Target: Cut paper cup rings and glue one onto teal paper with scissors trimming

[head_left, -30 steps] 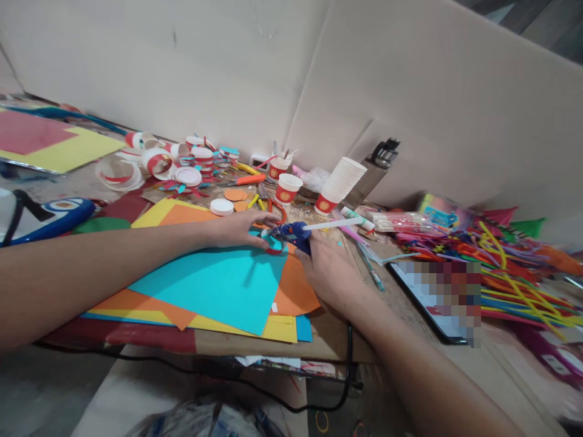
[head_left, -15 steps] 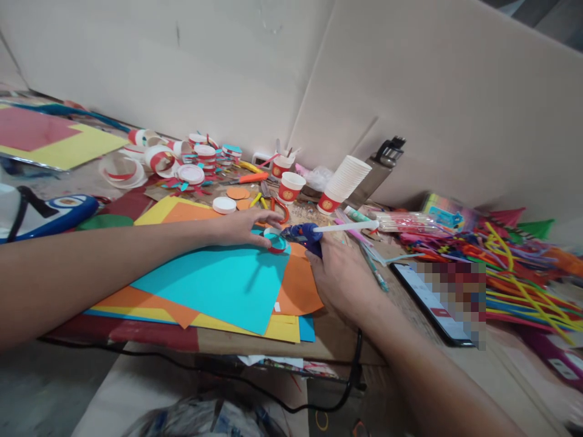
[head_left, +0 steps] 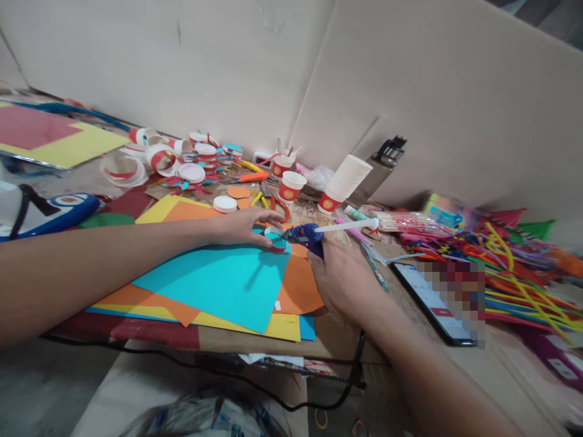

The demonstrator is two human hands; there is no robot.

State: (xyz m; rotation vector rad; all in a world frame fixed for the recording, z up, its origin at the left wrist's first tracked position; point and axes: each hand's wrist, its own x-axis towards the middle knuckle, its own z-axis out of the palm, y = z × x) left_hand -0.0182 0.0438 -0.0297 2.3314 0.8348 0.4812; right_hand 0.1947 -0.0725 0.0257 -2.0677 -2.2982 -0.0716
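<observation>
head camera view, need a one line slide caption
Right hand points a blue glue gun at a small ring by the left hand, over turquoise paper.

A table (head_left: 405, 303) carries coloured paper (head_left: 218, 285), 1 phone (head_left: 430, 303) and paper cups (head_left: 345, 182).

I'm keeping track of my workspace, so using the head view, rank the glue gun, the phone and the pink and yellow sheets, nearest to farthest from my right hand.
From your right hand:
1. Glue gun: in the hand.
2. Phone: on the table, just right of the hand.
3. Pink and yellow sheets: at the far left.
</observation>
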